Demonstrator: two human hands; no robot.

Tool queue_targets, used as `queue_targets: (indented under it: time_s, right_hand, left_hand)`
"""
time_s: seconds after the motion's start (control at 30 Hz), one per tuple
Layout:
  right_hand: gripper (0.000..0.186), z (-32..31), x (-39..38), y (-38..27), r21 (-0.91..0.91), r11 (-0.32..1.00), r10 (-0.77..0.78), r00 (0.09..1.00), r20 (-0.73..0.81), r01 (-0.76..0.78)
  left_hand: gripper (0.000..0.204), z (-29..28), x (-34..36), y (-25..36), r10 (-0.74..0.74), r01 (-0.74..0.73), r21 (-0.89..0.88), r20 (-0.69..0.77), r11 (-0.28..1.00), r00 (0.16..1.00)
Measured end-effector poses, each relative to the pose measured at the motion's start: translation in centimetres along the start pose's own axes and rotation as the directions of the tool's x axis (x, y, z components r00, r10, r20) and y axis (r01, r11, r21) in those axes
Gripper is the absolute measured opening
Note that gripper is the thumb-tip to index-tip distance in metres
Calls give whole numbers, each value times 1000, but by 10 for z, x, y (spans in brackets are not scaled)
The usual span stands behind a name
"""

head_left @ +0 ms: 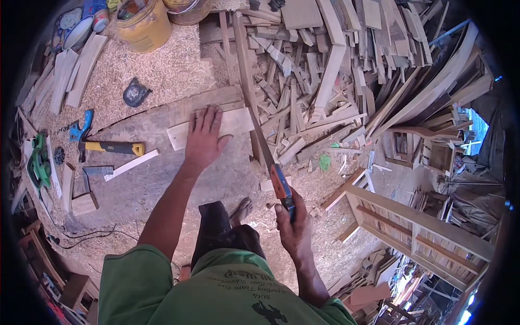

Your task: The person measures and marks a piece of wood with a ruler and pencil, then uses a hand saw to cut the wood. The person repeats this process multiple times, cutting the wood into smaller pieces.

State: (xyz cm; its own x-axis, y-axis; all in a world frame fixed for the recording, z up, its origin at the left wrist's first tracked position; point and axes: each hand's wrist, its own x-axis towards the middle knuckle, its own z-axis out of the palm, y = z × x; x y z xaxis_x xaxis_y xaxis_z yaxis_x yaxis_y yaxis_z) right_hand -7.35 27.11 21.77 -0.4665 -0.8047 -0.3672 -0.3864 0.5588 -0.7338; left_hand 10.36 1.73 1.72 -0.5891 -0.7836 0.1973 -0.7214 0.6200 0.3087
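Note:
My left hand (205,132) lies flat with fingers outstretched on a short pale board (237,121), which rests across the wooden work surface (179,187). My right hand (295,227) is closed round the orange and black handle of a handsaw (280,183). The saw's long blade reaches forward and left and lies along the board's right end. From this view I cannot tell how deep its teeth sit in the wood. A narrow pale strip of wood (131,165) lies on the surface left of my left arm.
A hammer (115,147) and a try square (96,172) lie to the left, beyond them a green power tool (39,162). A yellow bucket (143,30) and a dark lump (136,93) stand among shavings. Offcuts (292,103) pile up ahead; a wooden frame (417,233) is at right.

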Motion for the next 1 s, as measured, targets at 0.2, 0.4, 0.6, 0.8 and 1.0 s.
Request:
queue_targets:
  time_s: [0.2, 0.4, 0.6, 0.8, 1.0]
  right_hand:
    - [54, -3, -6, 20, 36, 999, -19, 1000, 5, 19]
    - [52, -8, 4, 31, 52, 996, -71, 996, 49, 68]
    - [52, -16, 11, 45, 87, 996, -24, 997, 79, 17]
    - [48, -34, -2, 49, 138, 989, -55, 997, 50, 47]
    - [45, -16, 45, 40, 139, 990, -26, 996, 84, 14]
  left_hand:
    - [71, 4, 16, 35, -87, 83, -62, -72, 995, 994]
    - [48, 48, 60, 36, -245, 257, 22, -229, 966, 942]
    - [45, 42, 68, 51, -273, 289, 23, -263, 957, 925]
    - [47, 40, 69, 49, -273, 289, 8, -296, 957, 915]
    - [49, 41, 71, 48, -308, 313, -24, -263, 949, 914]
